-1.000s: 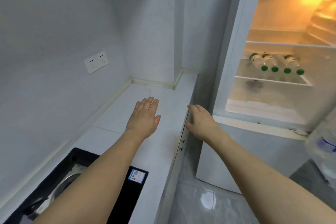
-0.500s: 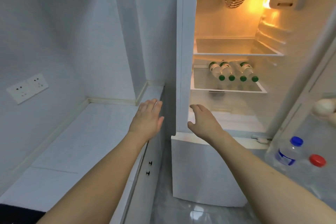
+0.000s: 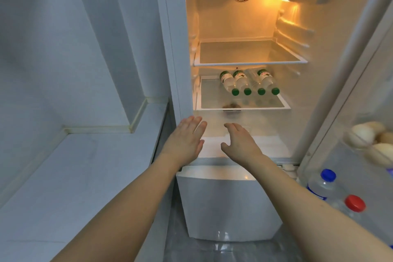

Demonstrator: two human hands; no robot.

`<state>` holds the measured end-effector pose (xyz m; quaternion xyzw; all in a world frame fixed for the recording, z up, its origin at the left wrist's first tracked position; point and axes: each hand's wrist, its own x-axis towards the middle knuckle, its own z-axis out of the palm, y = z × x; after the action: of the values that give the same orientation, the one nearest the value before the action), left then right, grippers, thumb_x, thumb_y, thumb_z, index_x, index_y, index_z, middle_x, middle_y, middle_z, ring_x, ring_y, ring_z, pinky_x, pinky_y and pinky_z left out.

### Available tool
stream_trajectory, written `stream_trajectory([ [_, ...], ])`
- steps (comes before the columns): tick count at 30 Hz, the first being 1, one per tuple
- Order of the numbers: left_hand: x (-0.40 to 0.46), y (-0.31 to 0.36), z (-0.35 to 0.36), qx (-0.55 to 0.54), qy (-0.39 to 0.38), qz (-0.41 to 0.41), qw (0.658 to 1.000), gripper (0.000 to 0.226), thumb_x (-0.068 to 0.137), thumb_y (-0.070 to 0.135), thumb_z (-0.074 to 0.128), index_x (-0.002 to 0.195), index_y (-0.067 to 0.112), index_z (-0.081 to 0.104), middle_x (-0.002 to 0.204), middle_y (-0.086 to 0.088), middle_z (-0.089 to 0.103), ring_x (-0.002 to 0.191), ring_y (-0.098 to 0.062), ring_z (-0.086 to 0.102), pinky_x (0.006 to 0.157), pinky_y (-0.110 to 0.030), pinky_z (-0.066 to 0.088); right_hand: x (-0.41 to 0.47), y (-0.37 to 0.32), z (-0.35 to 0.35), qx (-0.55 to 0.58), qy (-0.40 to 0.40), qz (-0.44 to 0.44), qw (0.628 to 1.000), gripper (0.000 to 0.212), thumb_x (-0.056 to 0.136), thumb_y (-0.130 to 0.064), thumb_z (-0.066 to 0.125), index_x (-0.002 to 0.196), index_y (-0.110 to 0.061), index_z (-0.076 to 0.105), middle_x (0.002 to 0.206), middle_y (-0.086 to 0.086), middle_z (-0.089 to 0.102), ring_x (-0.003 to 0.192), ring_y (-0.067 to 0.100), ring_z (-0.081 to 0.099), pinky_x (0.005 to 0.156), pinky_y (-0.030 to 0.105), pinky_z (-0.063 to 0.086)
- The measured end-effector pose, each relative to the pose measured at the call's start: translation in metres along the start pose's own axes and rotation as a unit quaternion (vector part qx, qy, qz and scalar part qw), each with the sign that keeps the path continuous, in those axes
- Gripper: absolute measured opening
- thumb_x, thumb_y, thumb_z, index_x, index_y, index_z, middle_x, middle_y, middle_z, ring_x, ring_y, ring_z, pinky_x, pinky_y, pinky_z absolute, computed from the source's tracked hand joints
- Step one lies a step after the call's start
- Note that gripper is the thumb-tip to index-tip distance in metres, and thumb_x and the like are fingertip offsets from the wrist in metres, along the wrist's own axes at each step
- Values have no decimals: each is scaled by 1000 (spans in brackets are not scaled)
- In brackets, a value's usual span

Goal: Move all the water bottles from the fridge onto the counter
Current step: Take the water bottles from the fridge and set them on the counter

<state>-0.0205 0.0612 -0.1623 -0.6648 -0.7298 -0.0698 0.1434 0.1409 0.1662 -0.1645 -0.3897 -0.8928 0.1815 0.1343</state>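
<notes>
Water bottles (image 3: 248, 82): four, green-capped, lying side by side on the fridge's lower shelf (image 3: 242, 109), caps toward the near edge.
Left hand (image 3: 184, 142), right hand (image 3: 240, 142): fingers straight, loosely together, holding nothing, below that shelf's front.
Surface (image 3: 70, 176): left of fridge.
Handling advice: take one bottle per hand around the body rather than the cap; the rest may roll.
</notes>
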Motion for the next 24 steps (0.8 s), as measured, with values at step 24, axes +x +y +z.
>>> stream_trajectory([
  [24, 187, 0, 68, -194, -15, -48, 980, 42, 100, 36, 45, 137, 16, 44, 146, -1, 37, 129, -19, 42, 104, -33, 40, 140, 97, -31, 36, 63, 177, 982, 55, 95, -25, 53, 145, -11, 37, 147, 9, 42, 133, 27, 42, 109, 40, 37],
])
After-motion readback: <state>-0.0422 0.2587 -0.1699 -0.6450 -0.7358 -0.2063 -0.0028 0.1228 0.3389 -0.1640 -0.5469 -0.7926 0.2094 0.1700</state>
